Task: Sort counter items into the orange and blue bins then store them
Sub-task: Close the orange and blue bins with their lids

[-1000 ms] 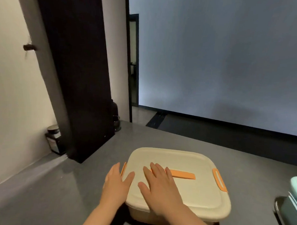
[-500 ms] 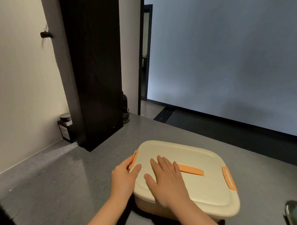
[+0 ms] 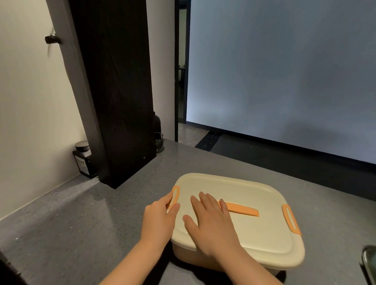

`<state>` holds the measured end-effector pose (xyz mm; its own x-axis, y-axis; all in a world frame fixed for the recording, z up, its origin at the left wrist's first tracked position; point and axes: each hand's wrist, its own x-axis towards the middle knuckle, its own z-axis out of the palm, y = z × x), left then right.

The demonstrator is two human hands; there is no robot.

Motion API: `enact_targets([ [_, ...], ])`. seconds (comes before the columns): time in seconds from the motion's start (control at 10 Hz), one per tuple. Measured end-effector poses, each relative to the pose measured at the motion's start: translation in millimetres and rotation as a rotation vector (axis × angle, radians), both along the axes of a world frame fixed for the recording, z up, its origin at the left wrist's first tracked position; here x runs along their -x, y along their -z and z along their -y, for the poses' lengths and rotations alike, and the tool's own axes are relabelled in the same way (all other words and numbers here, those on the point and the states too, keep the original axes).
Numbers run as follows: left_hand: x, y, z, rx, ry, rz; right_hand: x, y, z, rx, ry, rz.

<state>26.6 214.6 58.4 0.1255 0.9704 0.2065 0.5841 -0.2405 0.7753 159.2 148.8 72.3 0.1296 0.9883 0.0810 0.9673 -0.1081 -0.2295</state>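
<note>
The cream plastic bin with orange clips (image 3: 254,225) sits on the grey speckled counter (image 3: 73,234). My right hand (image 3: 212,224) lies flat, fingers straight, on its lid; my left hand (image 3: 158,220) pinches its left clip.

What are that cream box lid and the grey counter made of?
The lid looks like moulded plastic, smooth and matte, with rounded edges and orange clips. The counter seems speckled stone or composite, faintly glossy; I can't be sure.

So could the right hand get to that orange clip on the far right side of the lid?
Probably yes. The right hand lies flat on the lid, and only bare lid lies between it and the right clip. Nothing blocks the way.
</note>
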Motion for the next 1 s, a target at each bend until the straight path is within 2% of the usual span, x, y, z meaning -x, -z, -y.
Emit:
enact_targets([
  [0.2,-2,5,3,0.041,-0.011,0.016,1,0,-1,-0.027,0.001,-0.013],
  [0.3,-7,4,16,0.008,0.056,-0.013,1,-3,2,-0.07,0.004,-0.031],
  [0.4,-15,6,39,-0.069,0.053,-0.159,4,-9,16,-0.228,0.02,-0.064],
  [0.5,-23,8,57,-0.205,0.097,-0.316,-1,-2,43,-0.431,0.019,-0.005],
  [0.7,-32,4,73,-0.351,0.199,-0.308,-43,51,111,-0.611,0.225,0.071],
  [0.8,-30,10,66,-0.431,0.217,-0.297,-64,61,130,-0.628,0.279,0.081],
  [0.9,-34,10,59,-0.465,0.225,-0.34,-71,60,129,-0.564,0.327,-0.005],
  [1.0,-42,2,46,-0.403,0.225,-0.368,-68,56,117,-0.452,0.384,-0.017],
])
